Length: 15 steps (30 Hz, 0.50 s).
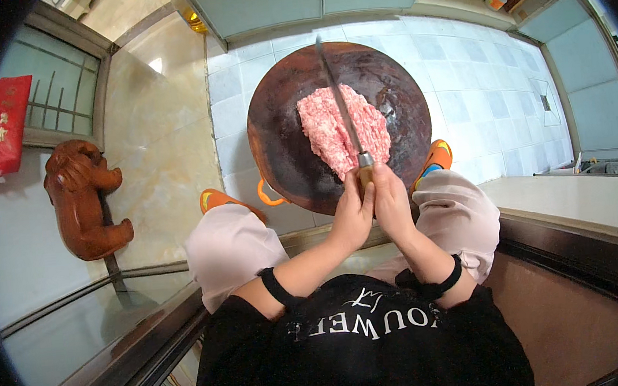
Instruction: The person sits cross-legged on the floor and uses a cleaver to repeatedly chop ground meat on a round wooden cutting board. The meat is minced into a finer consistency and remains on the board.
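Note:
A mound of pink minced meat [373, 125] lies on a round, dark wooden chopping block [276, 115] between my feet. Above it I hold a kitchen knife [342, 105], its blade seen edge-on and pointing away from me. My left hand [353, 211] and my right hand [392, 199] are side by side, closed round its wooden handle just behind the metal collar. How far the edge goes into the meat, or whether it touches, cannot be told. An orange handle [271, 193] sticks out from the block's near left rim.
My orange slippers [232, 202] flank the block on a floor of pale blue tiles [463, 106]. A brown carved dog-like figure [82, 202] and a red packet [7, 124] are at the left. Pale cabinets [270, 1] stand at the back; a white ledge [566, 196] runs at the right.

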### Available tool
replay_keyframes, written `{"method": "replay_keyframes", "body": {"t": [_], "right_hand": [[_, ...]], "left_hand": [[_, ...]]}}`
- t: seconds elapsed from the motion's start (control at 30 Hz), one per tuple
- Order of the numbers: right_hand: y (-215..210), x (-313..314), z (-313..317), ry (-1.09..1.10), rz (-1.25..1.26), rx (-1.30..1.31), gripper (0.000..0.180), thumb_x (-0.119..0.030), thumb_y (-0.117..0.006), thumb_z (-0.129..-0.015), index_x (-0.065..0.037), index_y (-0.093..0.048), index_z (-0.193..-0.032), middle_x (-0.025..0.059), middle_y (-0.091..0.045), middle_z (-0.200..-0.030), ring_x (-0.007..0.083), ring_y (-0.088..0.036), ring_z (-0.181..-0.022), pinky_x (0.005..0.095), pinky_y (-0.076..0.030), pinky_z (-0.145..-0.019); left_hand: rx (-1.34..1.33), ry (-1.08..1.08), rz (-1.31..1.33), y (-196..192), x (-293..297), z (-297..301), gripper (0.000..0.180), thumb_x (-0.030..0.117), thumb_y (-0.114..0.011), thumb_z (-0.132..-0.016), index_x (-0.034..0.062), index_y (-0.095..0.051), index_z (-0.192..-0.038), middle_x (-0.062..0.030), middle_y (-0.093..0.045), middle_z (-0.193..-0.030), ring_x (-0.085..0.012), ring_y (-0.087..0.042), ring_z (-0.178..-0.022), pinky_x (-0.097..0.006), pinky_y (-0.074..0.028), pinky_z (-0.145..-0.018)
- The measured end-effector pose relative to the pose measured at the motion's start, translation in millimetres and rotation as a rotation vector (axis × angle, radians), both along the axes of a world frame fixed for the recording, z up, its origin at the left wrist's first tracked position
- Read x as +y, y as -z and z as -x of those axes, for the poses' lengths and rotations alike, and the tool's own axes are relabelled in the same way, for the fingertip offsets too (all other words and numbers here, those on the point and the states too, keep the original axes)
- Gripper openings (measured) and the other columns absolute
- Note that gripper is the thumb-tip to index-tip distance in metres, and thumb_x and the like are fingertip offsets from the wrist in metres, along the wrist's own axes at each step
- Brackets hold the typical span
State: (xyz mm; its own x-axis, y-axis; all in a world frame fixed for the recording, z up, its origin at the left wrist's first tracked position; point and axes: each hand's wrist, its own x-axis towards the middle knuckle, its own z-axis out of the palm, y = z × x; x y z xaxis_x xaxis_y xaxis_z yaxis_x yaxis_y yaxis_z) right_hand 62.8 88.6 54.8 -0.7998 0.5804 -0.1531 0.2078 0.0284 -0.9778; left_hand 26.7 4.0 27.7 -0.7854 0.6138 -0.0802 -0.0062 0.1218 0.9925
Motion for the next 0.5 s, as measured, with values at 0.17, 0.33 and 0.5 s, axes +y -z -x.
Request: {"method": "replay_keyframes", "body": {"t": [0.17,0.33,0.5], "right_hand": [[1,-11,19,0.002,0.039,-0.274,0.045,-0.034,-0.035,-0.094,0.005,-0.053,-0.083,0.0148,-0.054,-0.067,0.018,-0.05,-0.063,0.0327,-0.042,-0.061],[15,-15,15,-0.004,-0.025,-0.066,0.04,-0.036,-0.049,-0.086,0.004,-0.051,-0.084,0.0185,-0.055,-0.066,0.0243,-0.054,-0.061,0.0351,-0.043,-0.06],[15,-19,12,-0.013,0.025,-0.143,0.039,-0.035,-0.049,-0.085,0.004,-0.05,-0.083,0.0193,-0.055,-0.066,0.0248,-0.055,-0.061,0.0358,-0.043,-0.06]], "left_hand": [[-0.245,-0.033,0.334,-5,3,14,0.047,0.043,-0.029,-0.093,0.0006,-0.039,-0.11,-0.0279,-0.054,-0.098,-0.0438,-0.052,-0.093,-0.044,-0.041,-0.075],[-0.011,-0.015,0.222,2,-6,12,0.04,0.04,-0.033,-0.091,0.0035,-0.038,-0.107,-0.026,-0.058,-0.083,-0.0444,-0.055,-0.081,-0.048,-0.042,-0.066],[-0.01,-0.011,0.301,2,-8,12,0.039,0.039,-0.035,-0.09,0.0029,-0.037,-0.105,-0.0264,-0.057,-0.084,-0.0442,-0.055,-0.08,-0.048,-0.042,-0.066]]}}
